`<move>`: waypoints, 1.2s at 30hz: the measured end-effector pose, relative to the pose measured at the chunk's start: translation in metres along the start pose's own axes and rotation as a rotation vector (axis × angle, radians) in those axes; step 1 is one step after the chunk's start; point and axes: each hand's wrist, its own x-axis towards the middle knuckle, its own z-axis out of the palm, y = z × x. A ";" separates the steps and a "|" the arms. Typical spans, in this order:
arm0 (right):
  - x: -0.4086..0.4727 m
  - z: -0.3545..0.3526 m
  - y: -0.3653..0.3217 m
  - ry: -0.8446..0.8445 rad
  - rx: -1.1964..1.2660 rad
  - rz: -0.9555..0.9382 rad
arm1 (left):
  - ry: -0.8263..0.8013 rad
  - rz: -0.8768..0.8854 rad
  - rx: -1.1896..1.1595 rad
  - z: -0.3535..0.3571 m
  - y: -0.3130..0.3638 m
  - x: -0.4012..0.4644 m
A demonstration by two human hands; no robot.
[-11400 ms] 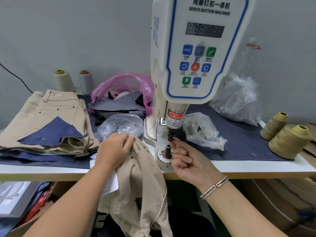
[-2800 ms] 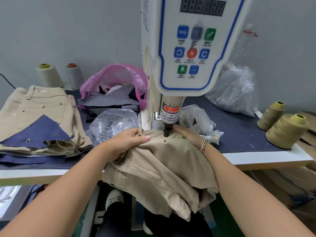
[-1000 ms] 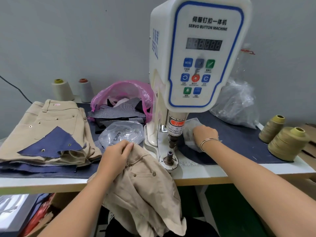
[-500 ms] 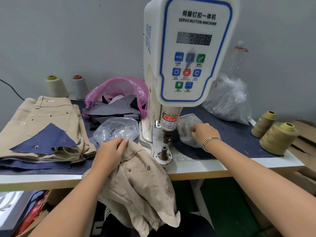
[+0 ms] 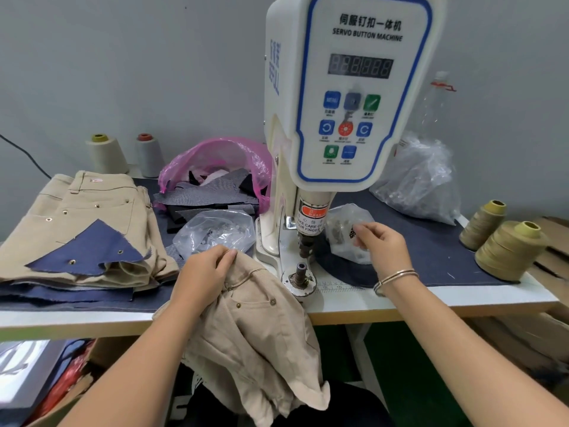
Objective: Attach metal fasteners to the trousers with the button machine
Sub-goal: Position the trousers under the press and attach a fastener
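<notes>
The right hand [image 5: 380, 241] hovers at the small clear bag [image 5: 346, 232] of metal fasteners, right of the machine's lower die [image 5: 301, 272], fingertips curled as if pinching something; whether a fastener is actually held I cannot tell. The left hand [image 5: 204, 274] grips the beige trousers [image 5: 258, 334] at the near table edge, their bulk hanging off it.

A small, smooth fastener could slip before reaching the die, and the soft, limp twill could drag sideways under its own hanging weight, misplacing the stud. Fingers near the punch [image 5: 306, 241] risk a pinch, as the button machine [image 5: 348, 94] carries a warning label.
</notes>
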 end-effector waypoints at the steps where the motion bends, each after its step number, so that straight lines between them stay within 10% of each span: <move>1: -0.009 0.005 -0.002 -0.039 0.101 0.044 | 0.000 -0.002 0.000 0.000 0.000 0.000; 12: -0.069 0.049 -0.008 -0.349 0.584 0.678 | -0.003 -0.014 -0.022 0.000 0.000 0.000; 36: -0.065 0.050 -0.025 -0.384 0.912 0.916 | 0.009 0.138 0.298 -0.002 0.016 -0.014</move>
